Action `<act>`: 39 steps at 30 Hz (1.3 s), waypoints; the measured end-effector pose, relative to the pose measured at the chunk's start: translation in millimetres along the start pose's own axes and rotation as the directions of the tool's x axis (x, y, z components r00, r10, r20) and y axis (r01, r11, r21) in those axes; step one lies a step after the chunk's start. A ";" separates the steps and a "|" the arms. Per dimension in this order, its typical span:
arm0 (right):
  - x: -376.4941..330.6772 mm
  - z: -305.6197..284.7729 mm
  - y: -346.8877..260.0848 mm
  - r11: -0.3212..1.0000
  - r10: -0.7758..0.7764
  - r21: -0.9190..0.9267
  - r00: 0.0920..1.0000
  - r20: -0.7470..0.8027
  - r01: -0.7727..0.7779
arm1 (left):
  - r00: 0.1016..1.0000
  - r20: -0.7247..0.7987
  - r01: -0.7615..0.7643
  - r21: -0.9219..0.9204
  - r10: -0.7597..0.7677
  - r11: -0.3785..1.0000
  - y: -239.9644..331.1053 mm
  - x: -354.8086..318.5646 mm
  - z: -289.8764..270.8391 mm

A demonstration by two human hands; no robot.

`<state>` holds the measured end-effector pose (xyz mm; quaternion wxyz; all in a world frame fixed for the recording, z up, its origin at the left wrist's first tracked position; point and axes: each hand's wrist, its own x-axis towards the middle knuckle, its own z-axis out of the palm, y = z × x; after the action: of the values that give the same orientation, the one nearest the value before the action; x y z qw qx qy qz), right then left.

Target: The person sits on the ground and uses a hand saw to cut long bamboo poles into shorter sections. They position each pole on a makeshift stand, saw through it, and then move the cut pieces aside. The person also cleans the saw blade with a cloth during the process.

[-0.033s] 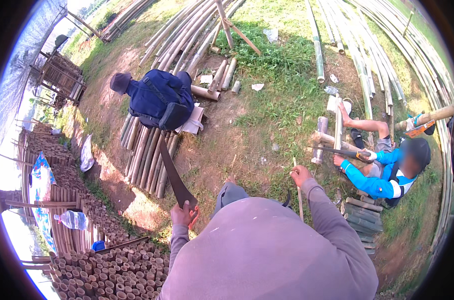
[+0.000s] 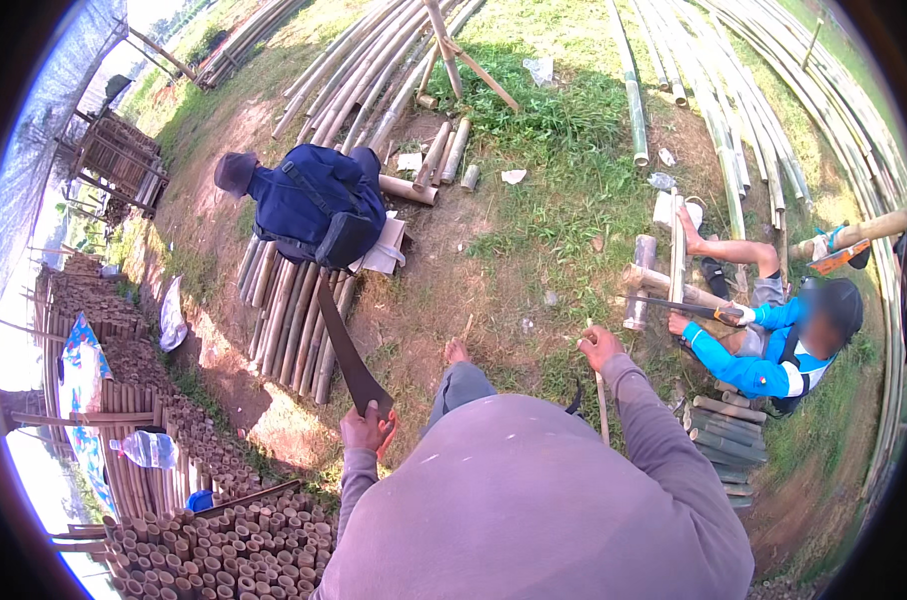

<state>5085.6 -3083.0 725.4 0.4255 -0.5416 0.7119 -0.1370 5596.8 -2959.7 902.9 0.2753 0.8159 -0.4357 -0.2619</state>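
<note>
In my left hand [image 2: 364, 430] is a handsaw [image 2: 348, 348], its long dark blade pointing forward and a bit left. Fingers wrap round its reddish handle, which is partly hidden. My right hand [image 2: 602, 348] is closed on a thin bamboo stick [image 2: 603, 408] that runs from just above the fingers back down beside my sleeve. Between the hands, my bare foot [image 2: 458, 351] rests on the ground. Ahead of the saw tip lies a row of cut bamboo poles [image 2: 286, 315].
A person in dark blue [image 2: 319, 200] sits on the poles, front left. At right, a person in a bright blue jacket [image 2: 749, 372] saws bamboo [image 2: 678, 250]. Upright cut tubes [image 2: 224, 550] crowd the lower left. Long poles [image 2: 734, 130] lie far right. A water bottle [image 2: 149, 449] hangs left.
My foot shows slightly farther forward, and the view has shifted a little. Both hands keep their hold on the handsaw and the stick.
</note>
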 end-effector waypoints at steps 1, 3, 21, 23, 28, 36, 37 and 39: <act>22.5 -2.4 -25.7 1.000 -0.007 0.006 1.000 -0.009 0.007 | 1.000 0.006 0.016 -0.002 -0.016 1.000 6.0 34.2 4.6; 64.6 -0.2 -61.7 0.998 0.041 0.055 0.999 -0.012 -0.041 | 0.999 0.048 0.011 -0.014 -0.010 1.000 24.1 107.9 12.2; 352.8 51.3 -104.5 0.878 0.427 -0.309 0.890 0.161 -0.365 | 0.685 0.539 -0.543 -0.070 0.490 0.837 402.6 751.9 206.8; 434.1 23.1 -101.3 0.850 0.509 -0.189 0.858 0.062 -0.491 | 0.659 0.543 -0.538 -0.142 0.520 0.831 462.2 783.3 256.2; 642.3 -169.3 -105.1 0.940 0.301 -0.155 0.952 -0.048 -0.305 | 0.720 0.577 -0.408 -0.100 0.386 0.908 592.3 862.6 347.8; 963.0 -502.0 -206.9 0.876 0.286 0.479 0.868 -0.407 -0.064 | 0.731 0.497 -0.518 -0.041 0.468 0.854 765.6 986.2 454.0; 992.2 -541.3 -164.5 0.943 0.157 0.330 0.826 -0.541 0.037 | 0.699 0.510 -0.517 -0.125 0.502 0.847 793.0 1003.8 486.6; 1074.5 -577.5 -175.0 0.943 0.093 0.316 0.831 -0.548 0.103 | 0.705 0.562 -0.458 -0.106 0.433 0.883 830.5 1043.7 522.8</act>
<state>4709.6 -4256.2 695.4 0.2849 -0.4005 0.7697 -0.4074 5281.5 -4357.2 898.1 0.1703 0.5754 -0.6867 -0.4103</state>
